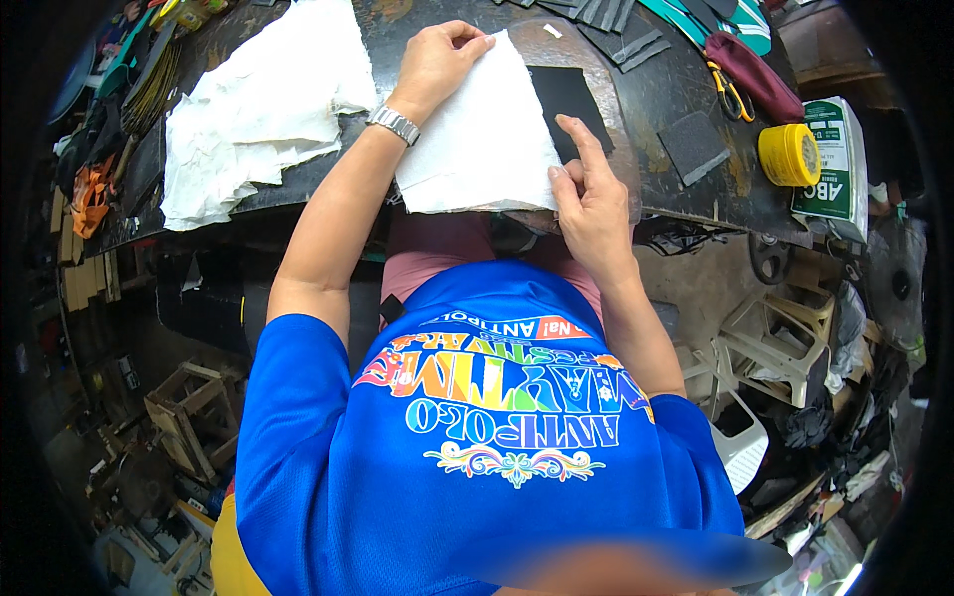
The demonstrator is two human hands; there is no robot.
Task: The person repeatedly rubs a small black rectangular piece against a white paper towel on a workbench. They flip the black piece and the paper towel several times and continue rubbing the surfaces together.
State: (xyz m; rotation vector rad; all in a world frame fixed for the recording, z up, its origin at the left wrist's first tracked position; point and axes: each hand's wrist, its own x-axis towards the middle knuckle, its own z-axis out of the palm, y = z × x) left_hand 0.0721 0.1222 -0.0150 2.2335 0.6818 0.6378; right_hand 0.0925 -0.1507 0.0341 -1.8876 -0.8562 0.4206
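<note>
A white sheet (477,139) of soft, fabric-like material lies in front of me at the table's near edge. My left hand (437,65), with a metal watch at the wrist, is closed at the sheet's top corner, fingertips pinched on it. By the sheet's right edge is my right hand (596,204), its index finger stretched out and its thumb touching the edge. Just beyond that finger lies a black rectangular piece (566,99), partly covered by the sheet. To the left, a stack of similar white sheets (268,119) spreads over the table.
Dark grey pieces (693,147) lie to the right on the dark table (651,189). Beside them are yellow-handled scissors (730,94), a maroon pouch (755,77), a yellow tub (788,155) and a green-white can (835,164). White plastic chairs (770,338) stand lower right, a wooden frame (189,417) lower left.
</note>
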